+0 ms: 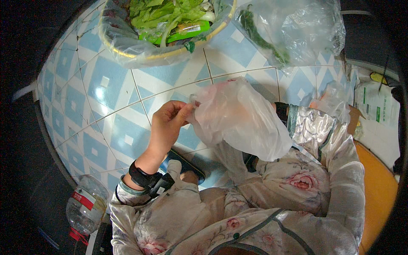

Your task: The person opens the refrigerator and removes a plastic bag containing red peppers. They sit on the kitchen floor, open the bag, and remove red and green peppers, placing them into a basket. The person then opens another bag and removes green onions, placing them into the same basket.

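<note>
My left hand pinches the rim of a thin, translucent white plastic bag between thumb and fingertips. The bag hangs over my lap, its lower end draped toward my right knee. My right hand is covered by the bag and shows only as a faint warm shape through the film. I cannot tell whether it is inside or behind, or what its fingers hold. Past the bag's right edge its black wristband comes into view. A reddish patch shows at the bag's top edge.
On the blue-and-white tiled floor stands a lined waste basket with leafy scraps and a green packet. A clear bag holds green vegetables. A plastic bottle is at lower left; another bag lies right.
</note>
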### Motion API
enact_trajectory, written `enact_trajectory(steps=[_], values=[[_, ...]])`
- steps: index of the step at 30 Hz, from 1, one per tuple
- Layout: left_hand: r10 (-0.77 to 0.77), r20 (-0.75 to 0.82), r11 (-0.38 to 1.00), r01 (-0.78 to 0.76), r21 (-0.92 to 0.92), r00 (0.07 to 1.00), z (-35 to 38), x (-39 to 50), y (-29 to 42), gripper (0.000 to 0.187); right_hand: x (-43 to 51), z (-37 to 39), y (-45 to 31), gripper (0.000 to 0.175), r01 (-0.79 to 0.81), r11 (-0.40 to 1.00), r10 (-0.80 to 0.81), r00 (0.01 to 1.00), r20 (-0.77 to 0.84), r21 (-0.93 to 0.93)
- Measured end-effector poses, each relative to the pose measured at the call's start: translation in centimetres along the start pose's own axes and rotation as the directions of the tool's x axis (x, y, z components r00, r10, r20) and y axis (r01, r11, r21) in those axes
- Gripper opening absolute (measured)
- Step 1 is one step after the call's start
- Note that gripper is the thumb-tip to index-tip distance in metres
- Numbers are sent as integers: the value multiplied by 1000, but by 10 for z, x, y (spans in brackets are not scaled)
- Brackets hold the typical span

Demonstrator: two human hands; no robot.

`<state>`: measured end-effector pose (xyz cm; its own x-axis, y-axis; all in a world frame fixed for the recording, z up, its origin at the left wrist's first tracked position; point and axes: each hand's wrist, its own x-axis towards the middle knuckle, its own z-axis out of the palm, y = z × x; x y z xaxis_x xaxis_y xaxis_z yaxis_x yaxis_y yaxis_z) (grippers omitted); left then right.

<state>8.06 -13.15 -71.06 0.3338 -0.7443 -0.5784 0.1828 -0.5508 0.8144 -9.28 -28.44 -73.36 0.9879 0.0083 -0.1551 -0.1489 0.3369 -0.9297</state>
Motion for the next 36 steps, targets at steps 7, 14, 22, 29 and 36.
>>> enact_trajectory(steps=[7, 14, 22, 29, 36], values=[[138, 120, 974, -157, 164, 983, 1, -2, -9, 15, 0, 7, 6, 28, 223, 829, -230, 972, -49, 514], [136, 27, 979, -130, -160, 990, -3, 3, -11, 16, 9, 6, -8, 23, 43, 985, -59, 994, -94, -165], [-37, 26, 931, 44, -363, 999, -1, 1, 12, 17, -6, -3, -17, 22, 29, 932, -112, 971, -211, -361], [47, -160, 956, -91, -279, 986, -22, 8, 4, 29, -5, -3, 5, 21, -4, 828, -183, 944, -276, -560], [-142, -433, 838, -125, -532, 890, -98, 38, -37, 20, -12, -45, -9, 20, 55, 987, 1, 937, -350, 149]])
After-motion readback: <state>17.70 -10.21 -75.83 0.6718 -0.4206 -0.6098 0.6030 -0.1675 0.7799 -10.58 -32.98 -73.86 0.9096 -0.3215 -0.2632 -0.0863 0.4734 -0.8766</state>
